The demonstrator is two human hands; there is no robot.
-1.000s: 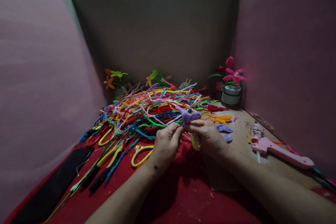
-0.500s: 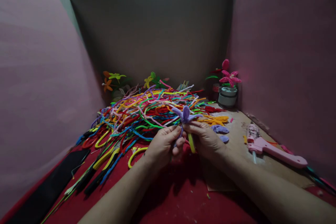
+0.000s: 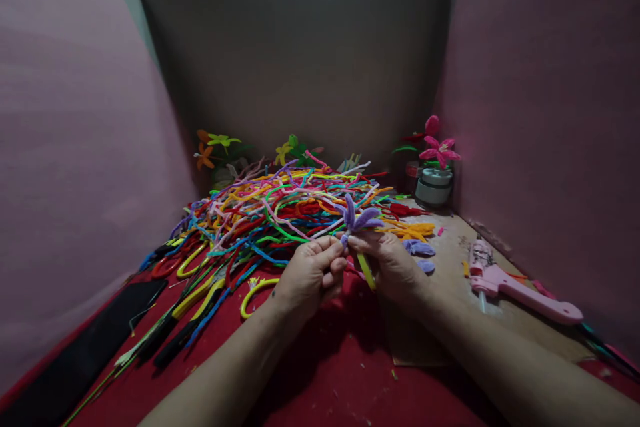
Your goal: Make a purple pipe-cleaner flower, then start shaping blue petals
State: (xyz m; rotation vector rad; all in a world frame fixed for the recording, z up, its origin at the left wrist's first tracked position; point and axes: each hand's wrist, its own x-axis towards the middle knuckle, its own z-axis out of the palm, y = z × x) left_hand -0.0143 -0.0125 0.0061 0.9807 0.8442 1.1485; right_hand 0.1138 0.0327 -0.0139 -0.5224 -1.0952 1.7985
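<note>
The purple fuzzy-stemmed flower head [image 3: 360, 219] is held up between the two hands, above the red cloth [image 3: 320, 373] and in front of the heaped multicoloured fuzzy stems [image 3: 295, 200], its narrow petals fanning upward and to the right. The left hand [image 3: 316, 271] has thumb and fingertips closed at the flower's short lower end, while the right hand [image 3: 397, 265] pinches just under the petals; the fingertips of the two hands come close together there, though whether they touch is hard to tell. A slim yellow strip [image 3: 366, 271] shows below the right fingers, and what it belongs to is hidden. The step in hand looks like gathering or twisting the petal bases, so the right pinch would best stay firm and close under the petals, keeping them from slipping or turning, while the left fingers work the lower end in small, even turns. Pressing on the bases rather than on the petals should spare the soft pile and keep each petal's shape. Spacing the petals evenly seems wise before the join is tightened. The loose purple fuzzy petals [image 3: 419, 248] lie on the brown board [image 3: 420, 347] just beyond the right hand, so that wrist is better kept from sweeping sideways.
</note>
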